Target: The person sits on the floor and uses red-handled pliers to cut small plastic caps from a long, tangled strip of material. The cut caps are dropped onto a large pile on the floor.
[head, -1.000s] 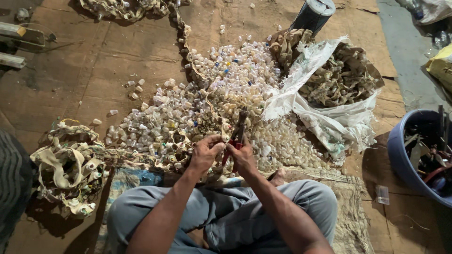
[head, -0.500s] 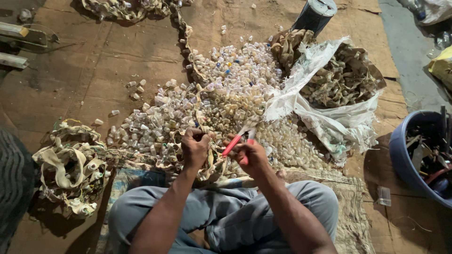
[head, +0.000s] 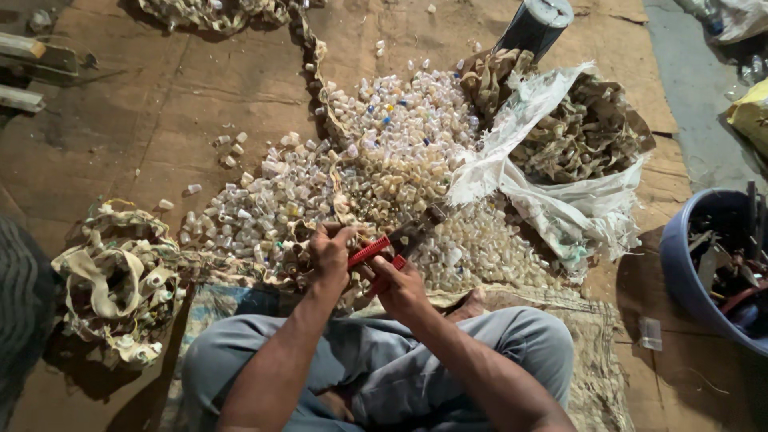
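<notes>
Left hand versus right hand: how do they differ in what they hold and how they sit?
The left hand pinches a beige strap, knuckles up, nearer the pile of small caps; the right hand grips red-handled pliers and sits lower. Both are bare and close together.

Warm overhead light, dim shadowed corners, sharp centre, slight edge distortion

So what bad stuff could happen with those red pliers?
The left hand holds the strap right beside the red-handled pliers gripped in the right hand, so fingers might get pinched. A freed piece could also fly off past the pile of small plastic caps, where loose ones already lie scattered on the cardboard floor.
</notes>
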